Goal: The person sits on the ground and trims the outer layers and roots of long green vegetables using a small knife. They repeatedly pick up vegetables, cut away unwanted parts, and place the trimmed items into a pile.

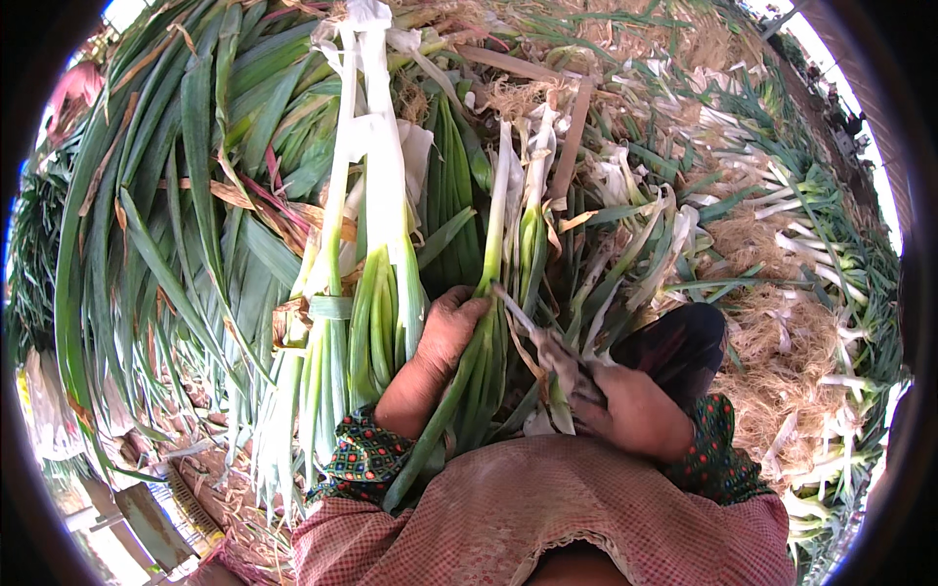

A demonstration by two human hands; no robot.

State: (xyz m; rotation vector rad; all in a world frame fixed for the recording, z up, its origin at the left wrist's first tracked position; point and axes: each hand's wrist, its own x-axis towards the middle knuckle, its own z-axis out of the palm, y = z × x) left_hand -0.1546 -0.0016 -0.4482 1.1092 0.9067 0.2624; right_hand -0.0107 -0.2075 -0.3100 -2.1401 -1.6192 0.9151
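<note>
My left hand is closed around the green part of a leek, whose white shank points away from me. My right hand grips a knife with a dirty, cloth-like wrapping around its handle. The narrow blade reaches toward the leek just beside my left fingers; whether it touches cannot be made out. Just left of my left hand stands a cluster of thick leeks, with a pale green band across one of them. Another leek with roots on its end lies beyond the knife.
Long leek leaves heap up at the left. Wooden slats form a corner ahead. Fibrous root trimmings cover the ground at right, bordered by rows of trimmed leeks. My dark-clad knee is beside my right hand.
</note>
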